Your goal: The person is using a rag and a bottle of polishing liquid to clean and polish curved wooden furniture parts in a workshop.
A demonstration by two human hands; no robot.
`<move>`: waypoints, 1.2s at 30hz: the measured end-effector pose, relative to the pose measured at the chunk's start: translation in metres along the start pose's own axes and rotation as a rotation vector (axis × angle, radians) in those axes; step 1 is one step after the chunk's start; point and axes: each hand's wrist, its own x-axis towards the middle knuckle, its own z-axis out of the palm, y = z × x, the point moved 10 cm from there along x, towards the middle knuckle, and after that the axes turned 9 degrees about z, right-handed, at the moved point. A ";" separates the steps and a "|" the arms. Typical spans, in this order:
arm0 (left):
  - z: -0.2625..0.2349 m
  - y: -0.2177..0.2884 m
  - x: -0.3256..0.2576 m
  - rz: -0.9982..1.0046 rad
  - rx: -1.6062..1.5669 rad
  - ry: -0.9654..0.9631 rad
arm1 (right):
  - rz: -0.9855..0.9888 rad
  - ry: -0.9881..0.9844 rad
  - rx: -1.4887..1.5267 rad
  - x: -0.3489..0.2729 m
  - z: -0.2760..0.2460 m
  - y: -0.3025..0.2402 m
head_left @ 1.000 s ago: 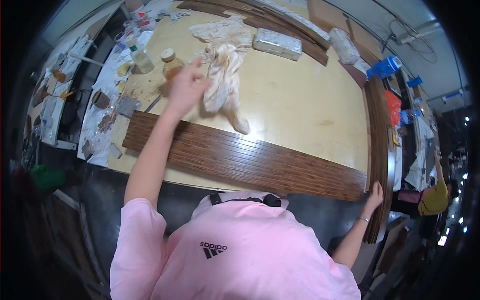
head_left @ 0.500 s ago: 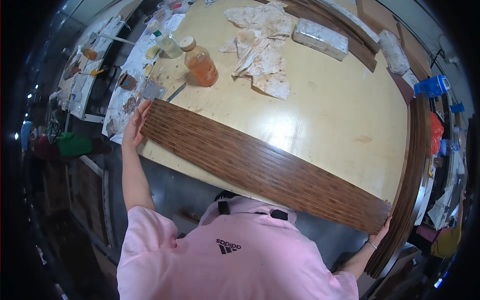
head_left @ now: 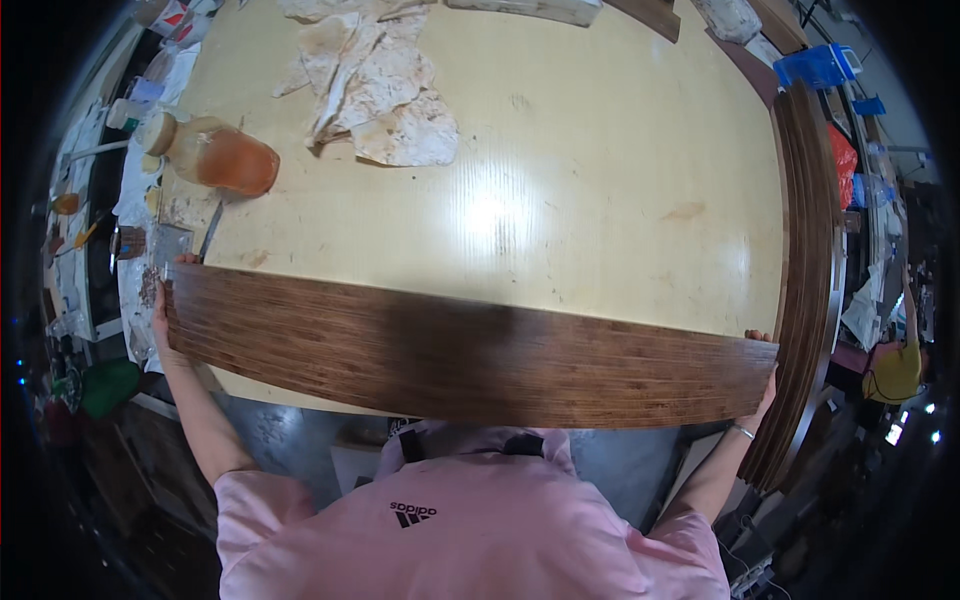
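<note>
A long dark-brown wooden plank [head_left: 460, 350] with fine grooves along its length spans my front, over the near edge of the pale table [head_left: 600, 220]. My left hand [head_left: 164, 310] grips its left end, fingertips curling over the far edge. At the other end, my right hand [head_left: 768, 385] holds the plank, with fingers showing above its far edge and the palm against its end. Much of each hand is hidden behind the wood. Just beyond the left end lie a thin dark tool [head_left: 211, 230] and a jar of orange-brown liquid [head_left: 225, 157].
A stack of similar brown planks [head_left: 805, 260] runs along the table's right side. A stained white cloth [head_left: 375, 90] lies on the far left part. Beyond are a wrapped white block [head_left: 530, 8] and a blue container [head_left: 815, 66]. Paper-covered clutter lines the left edge.
The plank has swung from a steep slant to nearly level across my front. Its right end has risen away from me, while my left hand has moved left and nearer. The view has shifted.
</note>
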 end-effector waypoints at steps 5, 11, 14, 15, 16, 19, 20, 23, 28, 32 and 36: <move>-0.027 0.022 -0.002 -0.079 0.274 0.075 | 0.175 0.144 -0.085 0.018 -0.055 -0.013; -0.019 0.029 -0.092 -0.502 0.600 0.325 | 0.637 0.341 -0.419 0.022 -0.055 -0.051; -0.028 0.020 -0.142 -0.691 0.677 0.417 | 0.834 0.350 -0.479 0.012 -0.047 -0.056; -0.036 0.019 -0.154 -0.720 0.683 0.427 | 0.872 0.364 -0.522 0.013 -0.049 -0.056; -0.047 0.015 -0.162 -0.750 0.690 0.434 | 0.909 0.379 -0.565 0.015 -0.050 -0.057; -0.090 0.007 -0.161 -0.774 0.791 0.407 | 0.925 0.298 -0.647 0.051 -0.066 -0.052; -0.056 0.004 -0.151 -0.763 0.847 0.405 | 0.914 0.276 -0.697 0.057 -0.070 -0.055; -0.050 -0.007 -0.153 -0.798 0.713 0.462 | 0.888 0.261 -0.578 0.059 -0.033 -0.050; -0.069 -0.007 -0.151 -0.834 0.755 0.336 | 0.773 0.220 -0.838 0.089 -0.075 -0.063; -0.038 -0.011 -0.153 -0.763 0.467 0.312 | 0.832 0.115 -0.566 0.076 -0.064 -0.051; 0.000 -0.004 -0.186 -0.479 0.222 0.320 | 0.814 -0.028 -0.258 0.031 -0.027 -0.052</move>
